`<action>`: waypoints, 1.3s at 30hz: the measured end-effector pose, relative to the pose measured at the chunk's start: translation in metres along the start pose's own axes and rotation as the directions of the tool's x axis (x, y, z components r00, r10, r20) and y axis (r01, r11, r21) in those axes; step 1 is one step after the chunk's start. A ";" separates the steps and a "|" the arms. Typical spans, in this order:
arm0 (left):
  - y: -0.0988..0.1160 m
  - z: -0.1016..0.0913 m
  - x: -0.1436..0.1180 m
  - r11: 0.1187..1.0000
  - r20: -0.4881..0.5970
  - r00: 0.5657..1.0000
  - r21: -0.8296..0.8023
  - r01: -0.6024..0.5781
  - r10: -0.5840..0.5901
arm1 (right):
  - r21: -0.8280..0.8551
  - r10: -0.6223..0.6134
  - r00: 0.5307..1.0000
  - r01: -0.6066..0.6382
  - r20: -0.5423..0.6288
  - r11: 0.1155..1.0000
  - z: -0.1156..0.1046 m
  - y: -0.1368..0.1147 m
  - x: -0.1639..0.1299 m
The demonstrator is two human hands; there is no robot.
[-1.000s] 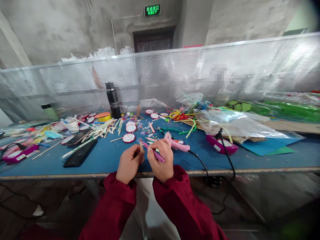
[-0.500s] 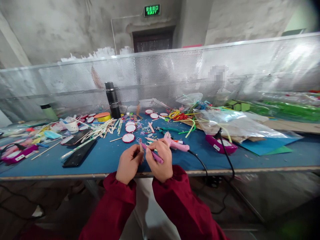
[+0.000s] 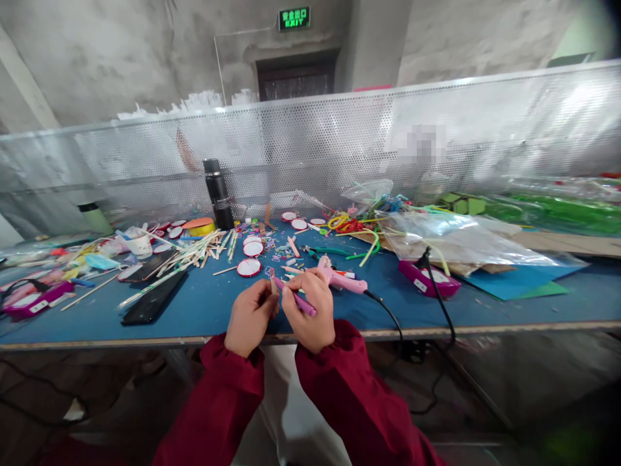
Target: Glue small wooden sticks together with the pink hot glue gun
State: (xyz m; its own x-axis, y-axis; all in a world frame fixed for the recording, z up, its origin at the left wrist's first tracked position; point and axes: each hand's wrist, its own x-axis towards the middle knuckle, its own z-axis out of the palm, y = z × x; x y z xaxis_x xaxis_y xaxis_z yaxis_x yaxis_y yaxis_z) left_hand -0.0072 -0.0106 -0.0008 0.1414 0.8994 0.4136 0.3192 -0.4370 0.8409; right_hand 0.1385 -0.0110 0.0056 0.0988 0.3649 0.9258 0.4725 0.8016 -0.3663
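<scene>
My right hand point(image 3: 310, 312) is closed around a purple marker pen point(image 3: 305, 304), its tip pointing up and left. My left hand point(image 3: 251, 318) pinches a small flat wooden stick point(image 3: 273, 285) upright, and the pen's tip meets or nearly meets it. Most of the stick's lower part is hidden by my fingers. Just beyond my right hand lies a pink glue gun point(image 3: 344, 282) with a black cord. Round white discs with red rims point(image 3: 249, 267) rest past my left hand.
A black phone point(image 3: 152, 301) and a pile of wooden sticks point(image 3: 206, 251) lie to the left. A black thermos point(image 3: 218, 194) stands at the back. To the right are a purple box with a dial point(image 3: 429, 279), green-handled pliers point(image 3: 334, 251) and a clear plastic bag point(image 3: 466, 239).
</scene>
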 end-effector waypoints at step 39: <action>-0.009 0.001 0.001 0.996 0.011 1.000 -0.084 0.003 -0.002 | -0.013 -0.023 0.996 0.022 -0.086 1.000 0.000 0.003 -0.003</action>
State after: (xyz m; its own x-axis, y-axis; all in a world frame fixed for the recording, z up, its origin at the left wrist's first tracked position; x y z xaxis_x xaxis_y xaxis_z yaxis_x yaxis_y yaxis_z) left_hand -0.0094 -0.0061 -0.0081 0.1507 0.9004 0.4081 0.2401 -0.4338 0.8685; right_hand 0.1394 -0.0096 0.0021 0.1628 0.3042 0.9386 0.4861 0.8031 -0.3447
